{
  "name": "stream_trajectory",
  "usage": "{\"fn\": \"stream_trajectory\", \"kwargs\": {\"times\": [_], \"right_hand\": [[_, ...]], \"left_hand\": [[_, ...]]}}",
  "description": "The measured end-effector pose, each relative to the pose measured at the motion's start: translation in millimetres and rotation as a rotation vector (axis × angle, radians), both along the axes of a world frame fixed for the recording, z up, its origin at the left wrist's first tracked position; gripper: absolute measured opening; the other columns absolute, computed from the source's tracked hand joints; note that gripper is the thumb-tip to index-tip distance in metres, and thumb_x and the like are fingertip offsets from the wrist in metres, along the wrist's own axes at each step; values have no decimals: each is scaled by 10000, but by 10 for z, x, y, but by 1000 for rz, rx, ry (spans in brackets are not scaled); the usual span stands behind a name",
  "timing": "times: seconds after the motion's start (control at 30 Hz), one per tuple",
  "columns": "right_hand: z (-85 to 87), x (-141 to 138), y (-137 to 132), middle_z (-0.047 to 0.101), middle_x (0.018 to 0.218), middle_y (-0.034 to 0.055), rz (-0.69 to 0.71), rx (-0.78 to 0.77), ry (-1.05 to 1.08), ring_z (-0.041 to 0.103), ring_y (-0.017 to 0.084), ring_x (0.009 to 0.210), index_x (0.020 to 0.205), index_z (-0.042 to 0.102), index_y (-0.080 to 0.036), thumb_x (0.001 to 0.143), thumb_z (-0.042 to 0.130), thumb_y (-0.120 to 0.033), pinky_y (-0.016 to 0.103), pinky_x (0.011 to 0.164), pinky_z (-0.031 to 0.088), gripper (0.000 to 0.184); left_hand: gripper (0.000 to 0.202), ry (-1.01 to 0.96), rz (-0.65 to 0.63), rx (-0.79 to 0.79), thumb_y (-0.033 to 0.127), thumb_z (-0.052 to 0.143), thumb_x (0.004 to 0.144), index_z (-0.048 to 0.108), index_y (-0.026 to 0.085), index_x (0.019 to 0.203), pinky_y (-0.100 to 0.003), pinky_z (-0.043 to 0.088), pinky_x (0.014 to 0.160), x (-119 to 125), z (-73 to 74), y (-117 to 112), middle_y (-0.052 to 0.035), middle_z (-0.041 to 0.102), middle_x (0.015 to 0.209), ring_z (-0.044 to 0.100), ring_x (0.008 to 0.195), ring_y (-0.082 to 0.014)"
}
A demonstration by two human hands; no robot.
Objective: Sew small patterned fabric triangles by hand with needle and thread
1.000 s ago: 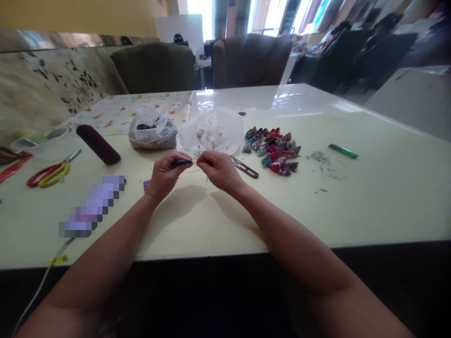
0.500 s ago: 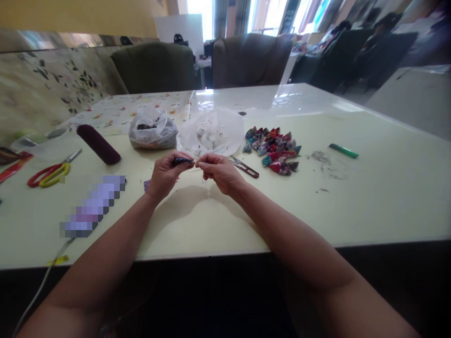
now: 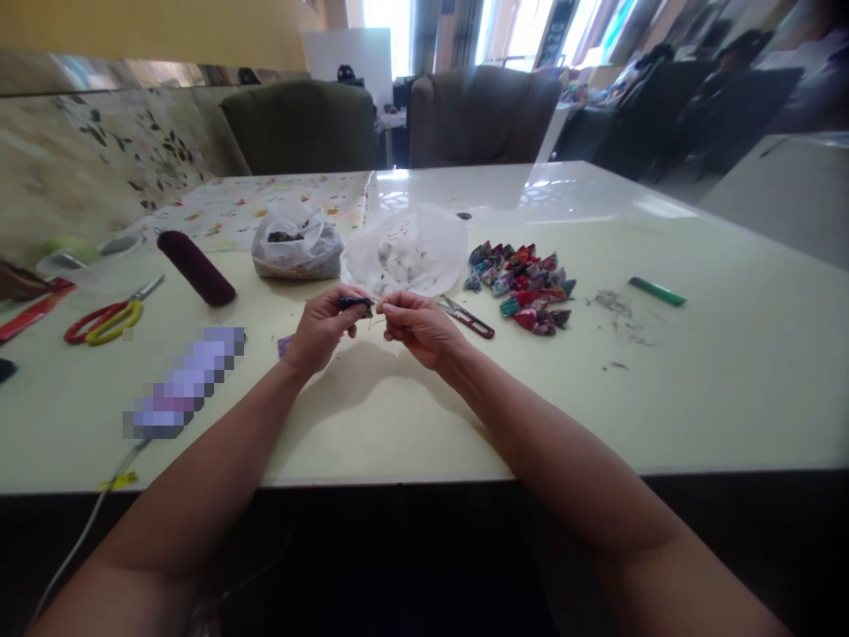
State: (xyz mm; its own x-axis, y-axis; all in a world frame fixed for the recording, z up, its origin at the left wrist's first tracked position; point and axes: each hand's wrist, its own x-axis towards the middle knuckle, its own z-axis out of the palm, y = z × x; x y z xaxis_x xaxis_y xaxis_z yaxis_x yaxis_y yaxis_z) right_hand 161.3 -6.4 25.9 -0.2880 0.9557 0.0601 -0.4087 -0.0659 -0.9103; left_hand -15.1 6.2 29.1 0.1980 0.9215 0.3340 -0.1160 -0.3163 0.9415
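Observation:
My left hand [image 3: 317, 334] is closed around a small dark fabric piece [image 3: 356, 306], pinched between thumb and fingers over the table. Close beside it, my right hand [image 3: 419, 327] has its thumb and fingertips pressed together at the fabric's right end; what they pinch is too fine to make out. Just right of that hand lie thread snips [image 3: 470, 318] with dark red handles. Behind both hands spreads a white plastic bag [image 3: 441, 243] with white stuffing [image 3: 401, 258] on it. A purple scrap [image 3: 285, 345] is partly hidden by my left wrist.
Small patterned fabric pieces [image 3: 521, 274] lie grouped at right, near thread bits [image 3: 616, 310] and a green tool [image 3: 656, 291]. Left are scissors [image 3: 112, 323], a maroon cylinder [image 3: 197, 268], a blurred-out phone-like object [image 3: 189, 380] with a cable and a filled plastic bag [image 3: 298, 252]. Chairs [image 3: 484, 119] stand behind.
The view has shifted slightly, so everything sits a little further right. My left fingers have turned the dark fabric, showing more of it, and a small gap now separates the fingertips of both hands.

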Motion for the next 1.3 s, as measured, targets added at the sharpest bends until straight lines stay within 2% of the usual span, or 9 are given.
{"fn": "stream_trajectory", "kwargs": {"times": [0.17,0.33,0.5,0.8,0.97,1.1,1.3], "right_hand": [[15,20,26,511,667,-56,-165,137,-154,393,63,551,777,628,-175,735,724,-322,223,531,355,181],[31,12,31,495,671,-49,-294,219,-245,375,70,566,778,592,-183,797,643,-263,221,522,307,97],[52,-2,-17,401,602,-62,-238,291,-367,344,93,536,799,532,-211,893,509,-276,231,508,272,116],[50,-11,-24,495,705,-26,-226,489,-550,436,126,689,761,519,-192,877,553,-319,264,649,340,175],[118,23,-47,476,725,-25,-315,535,-605,439,138,713,825,495,-204,939,471,-351,275,696,341,187],[154,41,-78,485,700,-21,-322,608,-717,430,140,682,806,490,-207,915,476,-283,276,678,319,133],[141,25,-97,496,680,-18,-308,650,-809,410,136,635,814,509,-206,913,473,-269,278,642,284,123]], "left_hand": [[253,-92,19,-144,319,876,661,723,183,811,-193,471,469,0,-38,18,-29,708,855,613,686,-118],[308,-85,19,-215,339,884,629,705,166,810,-206,505,447,3,-35,0,-25,690,768,622,687,-142],[307,-53,-19,-183,353,880,646,686,159,785,-202,511,443,9,-45,-15,-6,664,707,582,612,-114],[269,-43,-31,-133,346,871,665,722,153,779,-209,505,456,39,-72,-14,1,647,664,565,576,-104],[213,-91,22,-126,293,866,659,741,151,757,-194,466,451,39,-68,10,19,617,608,517,516,-76],[208,-121,38,-133,286,866,643,736,151,733,-190,445,451,39,-44,7,15,622,613,516,516,-73],[241,-147,50,-157,294,880,607,745,156,751,-204,447,451,53,-9,-12,17,640,621,521,489,-71]]}}
